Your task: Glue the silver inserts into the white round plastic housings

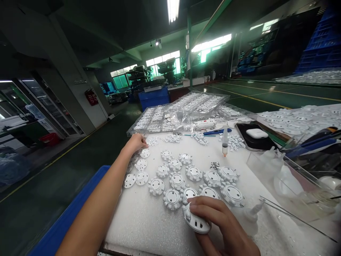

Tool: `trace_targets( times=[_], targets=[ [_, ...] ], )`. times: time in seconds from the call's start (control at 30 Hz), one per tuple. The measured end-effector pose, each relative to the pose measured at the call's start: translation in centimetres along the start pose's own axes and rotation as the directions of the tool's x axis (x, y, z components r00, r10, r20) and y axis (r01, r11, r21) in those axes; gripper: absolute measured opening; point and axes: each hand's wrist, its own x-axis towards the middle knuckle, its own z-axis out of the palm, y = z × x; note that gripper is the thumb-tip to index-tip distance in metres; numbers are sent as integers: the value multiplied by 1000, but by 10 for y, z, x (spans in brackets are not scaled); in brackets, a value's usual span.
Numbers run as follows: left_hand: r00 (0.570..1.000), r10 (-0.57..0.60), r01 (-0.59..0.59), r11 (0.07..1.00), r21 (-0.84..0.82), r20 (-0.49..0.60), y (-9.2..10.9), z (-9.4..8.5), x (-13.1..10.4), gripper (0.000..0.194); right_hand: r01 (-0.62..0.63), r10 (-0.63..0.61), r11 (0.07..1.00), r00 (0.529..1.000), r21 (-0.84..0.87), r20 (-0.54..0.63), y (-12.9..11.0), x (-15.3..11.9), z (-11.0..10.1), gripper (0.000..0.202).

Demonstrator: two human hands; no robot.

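My right hand (223,220) grips a round white plastic housing (197,222) tilted on edge, with two dark rectangular slots in its side. My left hand (137,143) reaches far across the foam-topped table (144,220), fingers pinched at the edge of a pile of tiny white parts (153,141); whatever they hold is too small to make out. Several round white discs with knobbed rims (177,180) lie between the hands. Smoother discs without knobs (142,177) rest beside my left forearm.
Clear trays of white parts (157,119) stand at the back. A syringe (225,145) stands near small metal pieces (214,165). To the right are a phone with an earbud case (257,133), a squeeze bottle (250,217), tweezers (295,215) and a clear bin (266,170). A blue crate (80,209) sits left.
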Motion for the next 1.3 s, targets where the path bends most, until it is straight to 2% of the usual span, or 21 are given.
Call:
trace_targets(
  times=[0.13,0.23,0.3,0.37,0.43,0.47,0.5,0.57,0.67,0.77,0.83,0.93,1.1,1.23,1.3],
  targets=[
    [995,69,-76,992,-105,-74,7,-15,-21,24,-65,66,998,997,27,-49,1,3,-3,23],
    [976,185,-208,948,-240,-117,24,-31,-57,30,-144,147,989,982,34,-119,-2,3,-2,16],
    [945,310,-326,875,-358,-104,39,-36,-86,32,-186,194,981,967,62,-163,-4,5,-2,13],
    [845,531,-463,672,-578,-61,55,-33,-112,21,-214,229,971,960,105,-161,-6,6,-1,12],
    [712,702,-489,498,-716,2,68,-24,-131,14,-227,246,964,959,139,-143,-8,8,-1,14],
    [668,743,-473,461,-751,36,74,-19,-137,15,-229,251,961,958,153,-140,-8,9,-1,14],
    [639,767,-451,444,-774,67,78,-13,-141,16,-236,259,958,956,164,-139,-9,9,-2,15],
    [615,782,-425,442,-790,106,84,-4,-145,19,-230,258,957,953,176,-157,-10,9,-3,14],
    [569,819,-476,393,-787,65,87,2,-145,16,-244,272,956,946,163,-175,-11,6,-3,15],
    [511,859,-530,345,-774,33,87,2,-145,15,-321,345,933,926,162,-156,-10,0,-2,21],
    [492,869,-546,355,-759,53,87,2,-145,16,-349,373,922,916,165,-147,-10,-3,0,22],
    [486,871,-563,379,-734,77,89,4,-145,15,-301,326,941,929,158,-173,-10,-5,2,21],
    [502,856,-522,412,-747,121,90,5,-144,13,-343,368,927,908,152,-199,-12,-6,3,21],
    [505,851,-504,428,-750,146,89,5,-144,12,-322,348,933,922,163,-169,-11,-8,2,20],
    [508,849,-503,428,-751,144,89,5,-144,12,-343,370,924,913,170,-169,-11,-8,2,19]
  ],
)
